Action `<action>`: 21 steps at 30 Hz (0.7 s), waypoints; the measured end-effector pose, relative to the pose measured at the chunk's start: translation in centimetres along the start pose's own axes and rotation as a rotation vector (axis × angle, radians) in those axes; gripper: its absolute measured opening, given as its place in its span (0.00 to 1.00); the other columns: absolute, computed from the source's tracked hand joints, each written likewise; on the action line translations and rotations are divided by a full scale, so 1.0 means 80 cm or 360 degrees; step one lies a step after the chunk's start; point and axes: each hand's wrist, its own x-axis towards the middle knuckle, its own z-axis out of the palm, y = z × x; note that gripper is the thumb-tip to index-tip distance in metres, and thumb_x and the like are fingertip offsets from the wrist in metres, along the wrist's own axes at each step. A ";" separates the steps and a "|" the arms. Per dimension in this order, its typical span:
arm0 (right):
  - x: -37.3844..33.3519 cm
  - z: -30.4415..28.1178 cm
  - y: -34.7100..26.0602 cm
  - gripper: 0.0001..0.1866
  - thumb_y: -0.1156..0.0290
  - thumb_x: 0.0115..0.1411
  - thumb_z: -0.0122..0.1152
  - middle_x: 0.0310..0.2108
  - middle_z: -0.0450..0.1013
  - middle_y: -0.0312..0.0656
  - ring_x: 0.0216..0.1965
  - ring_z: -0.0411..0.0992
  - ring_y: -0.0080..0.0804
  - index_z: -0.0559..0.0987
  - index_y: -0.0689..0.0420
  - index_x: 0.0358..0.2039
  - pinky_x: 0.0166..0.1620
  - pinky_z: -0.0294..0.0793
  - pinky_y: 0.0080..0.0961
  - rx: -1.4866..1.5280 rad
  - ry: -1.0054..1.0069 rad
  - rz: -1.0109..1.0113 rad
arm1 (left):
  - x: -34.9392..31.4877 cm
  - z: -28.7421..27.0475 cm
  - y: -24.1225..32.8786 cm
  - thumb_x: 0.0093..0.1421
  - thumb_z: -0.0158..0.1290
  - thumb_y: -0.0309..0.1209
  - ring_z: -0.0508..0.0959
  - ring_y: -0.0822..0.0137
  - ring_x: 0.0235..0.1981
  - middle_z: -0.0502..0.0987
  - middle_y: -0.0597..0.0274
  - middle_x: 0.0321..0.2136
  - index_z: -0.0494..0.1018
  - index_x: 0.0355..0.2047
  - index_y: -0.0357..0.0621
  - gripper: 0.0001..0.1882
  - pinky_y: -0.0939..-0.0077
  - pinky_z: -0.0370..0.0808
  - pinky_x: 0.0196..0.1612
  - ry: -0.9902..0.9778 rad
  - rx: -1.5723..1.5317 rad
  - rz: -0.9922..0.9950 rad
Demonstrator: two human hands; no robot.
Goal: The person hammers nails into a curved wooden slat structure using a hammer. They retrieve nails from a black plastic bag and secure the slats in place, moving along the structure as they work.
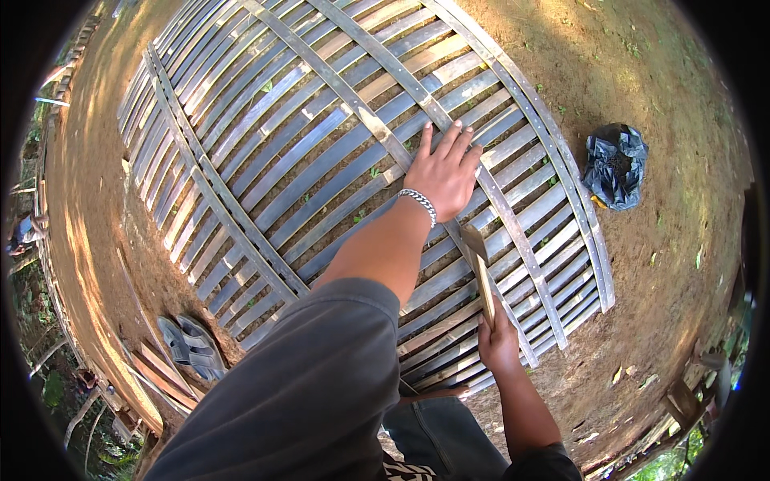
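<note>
Beneath my hands lies a large panel of grey-brown wooden or bamboo slats (321, 171), crossed by several long strips fixed over them. My left hand (443, 175), a silver chain bracelet at its wrist, rests flat on the panel beside a cross strip, fingers stretched out. My right hand (499, 337) is closed around the pale wooden handle of a hatchet (484, 280). Its dark, wedge-shaped metal head points away from me, over the slats just below my left hand. Whether the head touches the panel I cannot tell.
A black plastic bag (616, 164), its contents unclear, sits on the bare dirt right of the panel. Left of it lie a pair of grey sandals (191, 346) and some wooden boards (167, 373). A person (28, 232) is at the far left edge.
</note>
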 end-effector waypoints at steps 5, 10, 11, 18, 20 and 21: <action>-0.014 0.004 0.009 0.25 0.79 0.63 0.58 0.47 0.77 0.64 0.42 0.80 0.61 0.69 0.71 0.61 0.48 0.80 0.43 0.0153 0.0290 -0.0394 | 0.002 -0.001 -0.003 0.69 0.46 0.39 0.55 0.54 0.74 0.63 0.53 0.69 0.69 0.63 0.46 0.24 0.36 0.45 0.74 -0.0021 -0.0003 -0.0007; 0.001 -0.020 -0.014 0.27 0.77 0.65 0.58 0.49 0.76 0.68 0.44 0.80 0.62 0.67 0.65 0.64 0.47 0.81 0.46 0.0088 0.0144 0.0211 | 0.001 -0.001 0.004 0.69 0.46 0.39 0.55 0.54 0.74 0.64 0.54 0.68 0.70 0.63 0.46 0.24 0.37 0.45 0.74 -0.0073 0.0011 -0.0001; 0.002 -0.013 0.000 0.27 0.77 0.65 0.58 0.46 0.78 0.65 0.44 0.81 0.61 0.67 0.67 0.64 0.46 0.82 0.44 0.0166 0.0295 0.0025 | 0.004 -0.003 0.003 0.69 0.46 0.39 0.55 0.54 0.74 0.64 0.54 0.68 0.69 0.63 0.46 0.24 0.37 0.45 0.74 -0.0055 0.0011 0.0008; 0.001 -0.006 -0.010 0.28 0.78 0.64 0.59 0.46 0.77 0.66 0.44 0.79 0.64 0.67 0.60 0.65 0.46 0.82 0.46 -0.0022 -0.0039 0.0105 | 0.004 0.002 0.001 0.68 0.46 0.38 0.55 0.54 0.74 0.65 0.54 0.68 0.70 0.62 0.46 0.24 0.36 0.46 0.74 0.0028 -0.0009 0.0003; -0.007 -0.001 -0.011 0.26 0.78 0.63 0.60 0.44 0.78 0.64 0.42 0.81 0.60 0.70 0.65 0.63 0.45 0.81 0.44 0.0182 0.0210 -0.0069 | 0.006 0.001 -0.005 0.68 0.46 0.38 0.56 0.54 0.73 0.66 0.53 0.67 0.70 0.62 0.46 0.23 0.36 0.46 0.74 0.0045 -0.0009 0.0005; -0.016 0.003 -0.008 0.24 0.79 0.63 0.59 0.43 0.79 0.63 0.41 0.82 0.57 0.70 0.69 0.60 0.46 0.81 0.43 0.0174 0.0407 -0.0299 | 0.007 -0.003 -0.003 0.68 0.46 0.38 0.56 0.54 0.73 0.66 0.53 0.67 0.70 0.62 0.46 0.23 0.36 0.46 0.74 0.0040 -0.0018 0.0007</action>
